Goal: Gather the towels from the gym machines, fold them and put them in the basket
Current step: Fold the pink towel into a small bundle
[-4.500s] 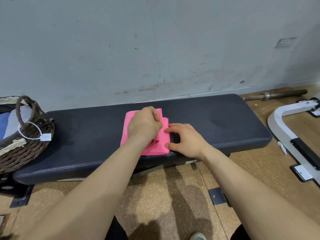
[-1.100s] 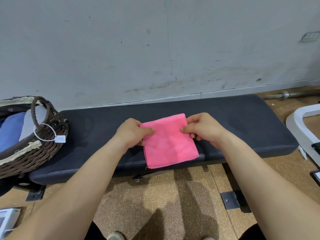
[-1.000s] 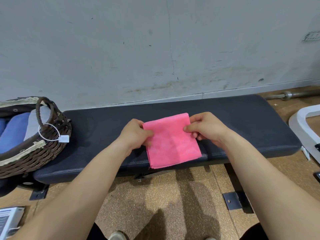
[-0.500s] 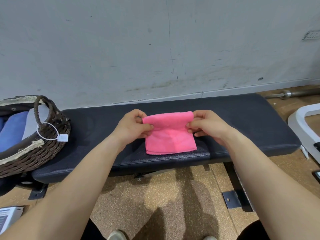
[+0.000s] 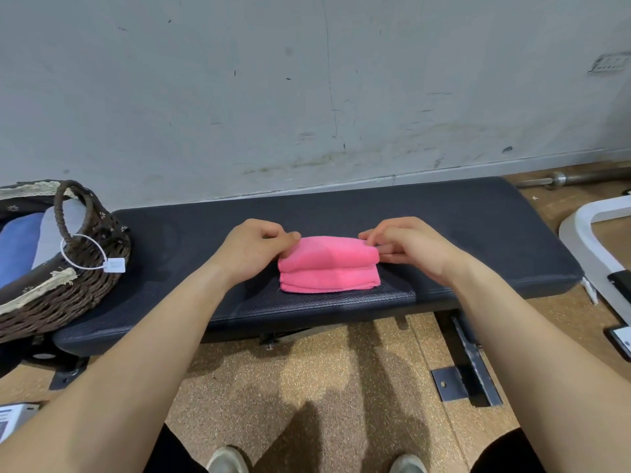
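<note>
A pink towel [image 5: 329, 268] lies folded in a thick, narrow stack on the middle of the black padded bench [image 5: 478, 233]. My left hand [image 5: 251, 249] pinches its upper left end. My right hand [image 5: 409, 247] pinches its upper right end, fingers curled at the fold. The top layer is doubled over toward me onto the lower layers. A dark wicker basket [image 5: 68, 291] with a loop handle and a white tag sits on the bench's left end, holding folded blue and grey towels [image 5: 24, 244].
A grey wall runs right behind the bench. A steel barbell [image 5: 573, 177] lies on the floor at the far right, and a white machine frame [image 5: 587, 230] stands to the right. Brown cork-like floor and my shoes are below the bench.
Both hands lifted the pink towel's far edge and brought it over toward me, halving the flat square into a narrower, thicker stack. Basket and bench have not moved.
</note>
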A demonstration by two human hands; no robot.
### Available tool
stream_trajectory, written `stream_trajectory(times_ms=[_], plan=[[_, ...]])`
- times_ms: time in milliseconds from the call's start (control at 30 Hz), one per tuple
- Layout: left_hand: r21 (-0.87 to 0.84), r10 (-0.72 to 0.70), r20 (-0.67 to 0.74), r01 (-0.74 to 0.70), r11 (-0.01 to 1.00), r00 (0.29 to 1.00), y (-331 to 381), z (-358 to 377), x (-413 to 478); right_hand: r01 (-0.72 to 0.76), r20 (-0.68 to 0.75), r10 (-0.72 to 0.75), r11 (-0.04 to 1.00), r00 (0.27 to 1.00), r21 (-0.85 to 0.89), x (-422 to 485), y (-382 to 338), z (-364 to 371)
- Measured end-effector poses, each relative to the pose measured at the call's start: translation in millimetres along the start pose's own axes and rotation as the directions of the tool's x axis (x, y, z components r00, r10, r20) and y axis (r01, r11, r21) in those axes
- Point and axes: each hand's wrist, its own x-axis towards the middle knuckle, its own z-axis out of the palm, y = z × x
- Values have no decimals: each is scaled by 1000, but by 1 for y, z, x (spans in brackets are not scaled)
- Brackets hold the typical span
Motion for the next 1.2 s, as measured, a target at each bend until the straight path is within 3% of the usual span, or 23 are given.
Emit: stream_trajectory(times_ms=[233, 400, 567, 667, 833, 967, 1200], plan=[[116, 97, -118, -83, 990, 988, 4, 6, -4, 139, -108, -164, 968, 981, -209, 0, 13, 7], [221, 151, 48, -158, 962, 987, 6, 5, -14, 188, 56, -180, 935, 982, -300, -8, 15, 5], [277, 275, 73, -285, 918, 959, -3, 4, -14, 296, 5, -330, 840, 944, -456, -10, 17, 14], [258, 320, 80, -329, 908, 944, -3, 4, -17, 267, -10, -310, 834, 951, -484, -11, 18, 11], [370, 333, 148, -365, 854, 931, -8, 6, -22, 318, 78, -327, 792, 942, -521, -19, 24, 8], [463, 300, 122, -321, 826, 946, -3, 8, -29, 304, -4, -379, 748, 925, -590, -21, 27, 16], [772, 324, -175, -75, 631, 930, 25, 39, -28, 197, -178, -404, 728, 897, -657, -18, 24, 42]])
